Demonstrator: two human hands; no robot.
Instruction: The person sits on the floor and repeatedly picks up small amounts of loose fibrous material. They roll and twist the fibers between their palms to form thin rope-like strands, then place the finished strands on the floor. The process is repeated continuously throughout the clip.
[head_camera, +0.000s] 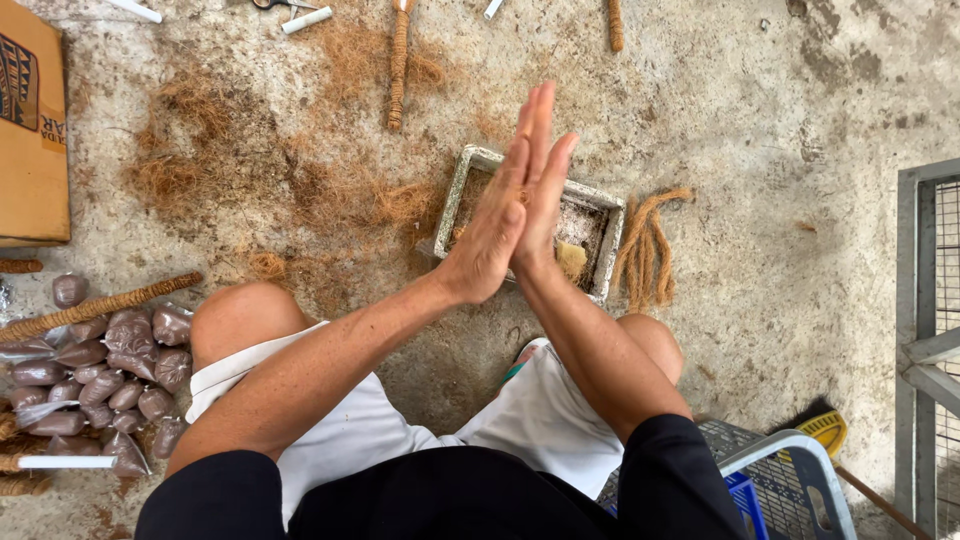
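While the left hand and right hand were pressed flat together, palm to palm with fingers straight, they hovered above a grey rectangular tray on the concrete floor. Whether anything lay between the palms could not be told. Coir ropes lay just beside the tray; brown filled bags sat heaped by the left knee.

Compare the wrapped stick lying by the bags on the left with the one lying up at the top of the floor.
The stick by the bags lies slanted, nearly level across the view; the stick at the top runs almost straight up and down. The first rests against the pile of small brown bags; the second lies among loose fibre. Both are slim and wound in brown fibre rope.
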